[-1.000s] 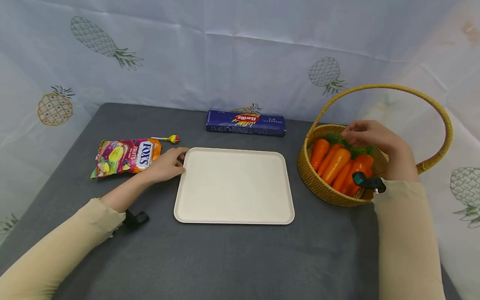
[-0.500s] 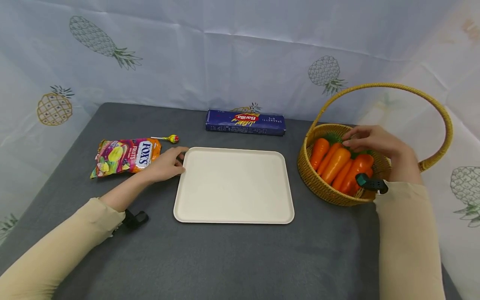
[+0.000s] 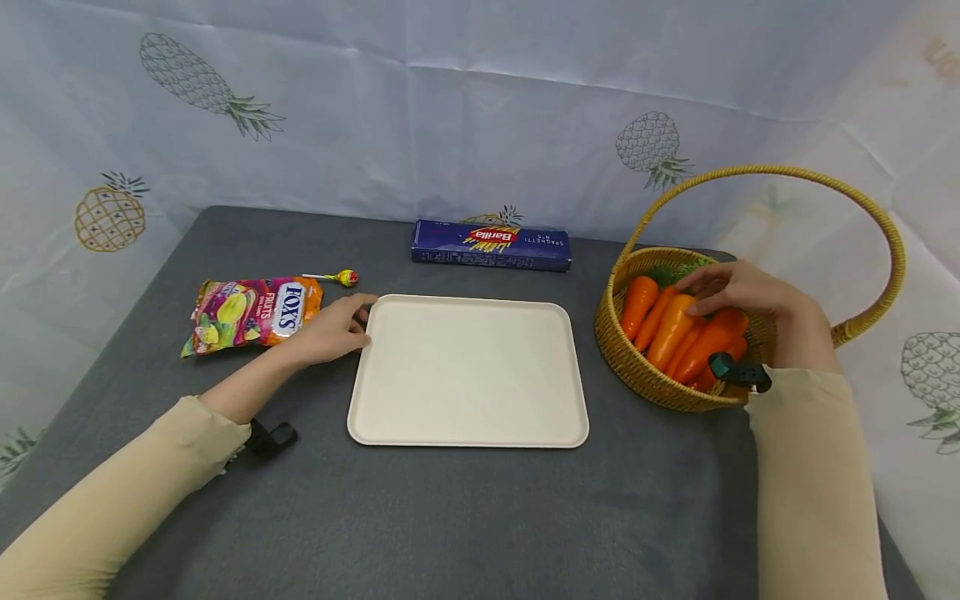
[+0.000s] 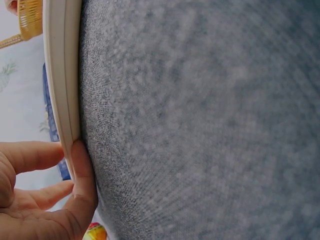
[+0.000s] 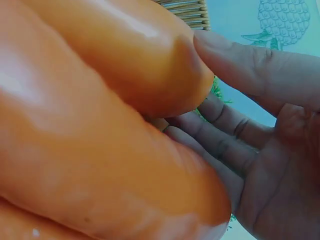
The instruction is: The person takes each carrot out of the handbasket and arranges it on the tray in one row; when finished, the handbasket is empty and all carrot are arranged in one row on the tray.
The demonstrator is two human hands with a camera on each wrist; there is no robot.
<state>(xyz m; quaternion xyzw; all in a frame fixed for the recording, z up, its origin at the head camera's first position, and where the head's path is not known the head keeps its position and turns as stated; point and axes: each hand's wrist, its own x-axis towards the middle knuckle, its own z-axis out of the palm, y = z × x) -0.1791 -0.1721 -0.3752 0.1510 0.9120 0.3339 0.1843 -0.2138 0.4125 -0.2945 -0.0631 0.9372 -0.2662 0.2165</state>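
A wicker basket (image 3: 624, 368) with a tall arched handle stands at the right, holding several orange carrots with green tops. My right hand (image 3: 750, 290) reaches inside it and holds the upper end of a light-orange carrot (image 3: 673, 330). In the right wrist view the thumb (image 5: 225, 55) presses one side of that carrot, and the fingers pass behind it, partly hidden. My left hand (image 3: 333, 329) pinches the left edge of a cream rectangular tray (image 3: 468, 371). From the left wrist, thumb and fingers are seen on both faces of the tray rim (image 4: 62, 75).
A blue box of Barilla spaghetti (image 3: 491, 246) lies behind the tray. Left of the tray are a Fox's candy bag (image 3: 255, 312) and a lollipop (image 3: 347, 277). A pineapple-print cloth (image 3: 480, 108) hangs behind the grey table (image 3: 465, 525).
My right hand has moved from the carrot tops down toward the viewer onto the light-orange carrot. Carrots beside it have shifted slightly. The left hand and tray have stayed put.
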